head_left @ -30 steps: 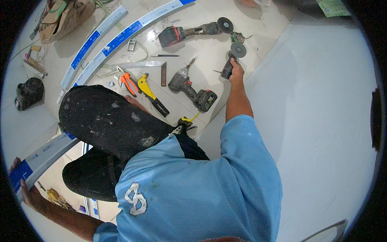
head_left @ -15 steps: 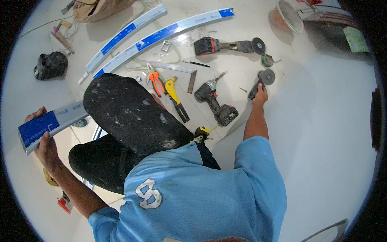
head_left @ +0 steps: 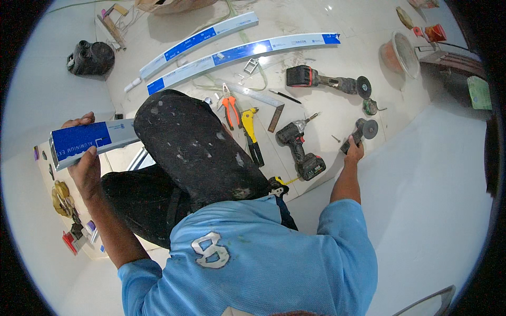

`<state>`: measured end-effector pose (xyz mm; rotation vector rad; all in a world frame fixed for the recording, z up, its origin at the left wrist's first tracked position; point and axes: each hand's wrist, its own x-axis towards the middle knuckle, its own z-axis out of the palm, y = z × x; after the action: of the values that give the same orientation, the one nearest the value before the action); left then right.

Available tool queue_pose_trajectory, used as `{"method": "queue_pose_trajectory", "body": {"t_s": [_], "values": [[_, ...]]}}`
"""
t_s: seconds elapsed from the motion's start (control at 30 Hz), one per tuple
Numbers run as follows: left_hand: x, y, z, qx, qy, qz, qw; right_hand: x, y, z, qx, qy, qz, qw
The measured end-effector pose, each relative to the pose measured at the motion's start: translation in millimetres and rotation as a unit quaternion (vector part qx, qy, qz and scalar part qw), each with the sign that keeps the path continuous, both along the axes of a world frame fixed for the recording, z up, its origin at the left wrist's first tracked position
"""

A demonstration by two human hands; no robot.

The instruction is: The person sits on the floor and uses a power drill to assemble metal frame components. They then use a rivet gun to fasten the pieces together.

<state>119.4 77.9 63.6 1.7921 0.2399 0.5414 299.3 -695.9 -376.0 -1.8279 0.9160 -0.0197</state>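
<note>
My left hand (head_left: 86, 171) is closed around the end of a metal profile (head_left: 121, 131) wrapped in blue and white film. The thumb lies on the near edge and the fingers curl over the far side. My knee hides the profile's other end. At the right, my right hand (head_left: 354, 151) is wrapped around the body of a small grinder (head_left: 360, 131) with a dark round disc, low over the floor or resting on it; I cannot tell which. A cordless drill (head_left: 299, 147) lies left of that hand, and a screw (head_left: 336, 138) lies between them.
Two long film-wrapped profiles (head_left: 226, 62) lie ahead. Orange-handled pliers (head_left: 230, 108), a yellow hand riveter (head_left: 252, 134), a square (head_left: 275, 117), a pen (head_left: 284, 97) and a cordless grinder (head_left: 327, 81) are spread beyond my knee. A bucket (head_left: 401, 55) stands far right.
The whole view has shifted, so the tools on the floor appear further right and lower. Both hands keep their holds, on the profile and the small grinder.
</note>
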Motion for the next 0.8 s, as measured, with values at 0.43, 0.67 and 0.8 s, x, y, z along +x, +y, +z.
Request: {"method": "queue_pose_trajectory", "body": {"t_s": [0.43, 0.67, 0.8], "values": [[-12, 24, 6, 0.058, -0.018, 0.063, 0.996, -1, 192, 90, -0.359, -0.178, 0.380, 0.834], [-23, 63, 5, 0.107, -0.054, 0.087, 0.989, 21, 465, 79, -0.076, -0.136, 0.677, 0.719], [-33, 86, -6, 0.165, -0.055, 0.129, 0.976, 45, 596, 44, -0.084, -0.125, 0.764, 0.628]]}}
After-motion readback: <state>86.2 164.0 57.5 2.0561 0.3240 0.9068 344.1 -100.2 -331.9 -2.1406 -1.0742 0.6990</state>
